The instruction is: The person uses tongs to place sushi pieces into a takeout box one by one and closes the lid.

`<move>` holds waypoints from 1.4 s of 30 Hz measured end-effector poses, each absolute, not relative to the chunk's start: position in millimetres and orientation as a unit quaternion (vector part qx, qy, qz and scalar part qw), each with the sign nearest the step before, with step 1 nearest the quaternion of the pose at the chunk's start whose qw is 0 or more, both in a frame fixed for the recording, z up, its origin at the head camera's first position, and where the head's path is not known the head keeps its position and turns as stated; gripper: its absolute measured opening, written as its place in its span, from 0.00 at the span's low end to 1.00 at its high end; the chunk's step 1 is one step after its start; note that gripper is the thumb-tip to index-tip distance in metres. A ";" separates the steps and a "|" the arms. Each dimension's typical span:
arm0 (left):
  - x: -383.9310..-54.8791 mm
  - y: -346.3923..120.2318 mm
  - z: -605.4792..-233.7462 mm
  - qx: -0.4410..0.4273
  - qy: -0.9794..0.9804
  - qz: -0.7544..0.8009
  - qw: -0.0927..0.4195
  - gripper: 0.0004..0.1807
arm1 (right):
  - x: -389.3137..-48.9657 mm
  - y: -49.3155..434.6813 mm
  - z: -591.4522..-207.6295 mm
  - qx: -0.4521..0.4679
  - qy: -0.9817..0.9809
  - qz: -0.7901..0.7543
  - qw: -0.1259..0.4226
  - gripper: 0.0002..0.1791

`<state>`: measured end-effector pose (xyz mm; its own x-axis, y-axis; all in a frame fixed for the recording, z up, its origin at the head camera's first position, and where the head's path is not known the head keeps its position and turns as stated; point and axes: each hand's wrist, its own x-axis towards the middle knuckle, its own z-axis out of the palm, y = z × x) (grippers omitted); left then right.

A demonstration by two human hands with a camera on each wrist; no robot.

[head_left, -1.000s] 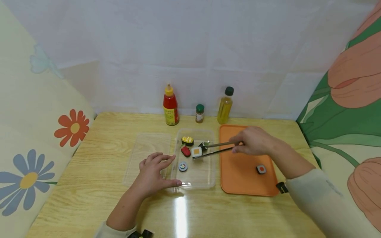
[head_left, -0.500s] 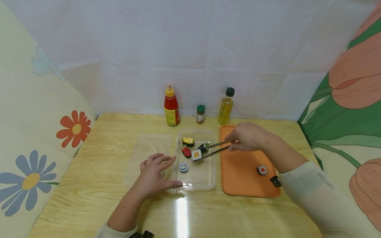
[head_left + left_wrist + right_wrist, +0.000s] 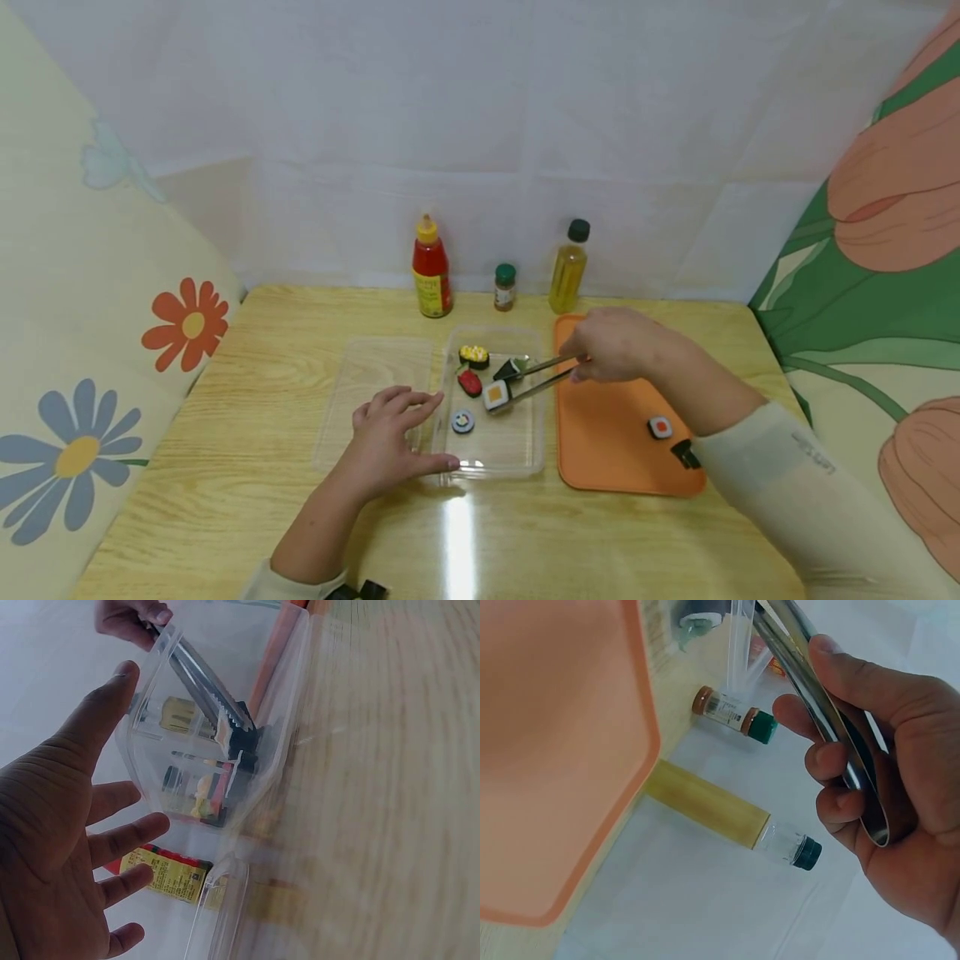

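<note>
My right hand point(image 3: 618, 343) grips metal tongs point(image 3: 802, 682), their bend lying against the palm. The tongs' tips are on either side of a square sushi roll point(image 3: 496, 396) with an orange-yellow centre, low inside the clear plastic box point(image 3: 506, 446). Around it in the box are a corn-topped sushi point(image 3: 473, 357), a red-topped sushi point(image 3: 470, 383), a round roll point(image 3: 462, 422) and a dark, cone-like piece point(image 3: 510, 369). With fingers spread, my left hand point(image 3: 386, 442) is at the box's left side, thumb by its near corner; the left wrist view shows its palm point(image 3: 45, 847) facing the box.
An orange tray point(image 3: 600, 450), right of the box, bears a roll with a red centre point(image 3: 660, 427). The clear lid point(image 3: 367, 367) lies open on the left. Behind stand a red sauce bottle point(image 3: 431, 275), a green-capped jar point(image 3: 505, 288) and an oil bottle point(image 3: 568, 271).
The tongs and the square roll have come slightly lower and nearer in the box. My right hand has shifted a little to the left; the left hand has stayed in place.
</note>
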<state>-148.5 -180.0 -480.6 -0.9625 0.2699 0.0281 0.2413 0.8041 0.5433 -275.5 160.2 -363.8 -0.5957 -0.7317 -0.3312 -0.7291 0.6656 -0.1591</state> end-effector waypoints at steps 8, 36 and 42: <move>-149.4 -181.1 -481.8 0.137 0.951 0.278 0.022 0.56 | -274.2 155.7 -358.1 -0.413 0.892 0.013 0.183 0.14; -148.7 -176.1 -482.9 0.143 0.956 0.257 0.001 0.56 | -246.8 222.8 -374.3 -0.402 0.903 -0.104 0.110 0.21; -149.0 -175.4 -483.5 0.145 0.956 0.255 0.001 0.56 | -238.8 238.2 -383.3 -0.395 0.906 -0.125 0.090 0.21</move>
<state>-149.0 -175.4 -483.5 -0.9577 0.2784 0.0722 0.2774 0.8276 0.4880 -238.8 238.2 -383.3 -0.6719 -0.7379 -0.0639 -0.6929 0.6567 -0.2975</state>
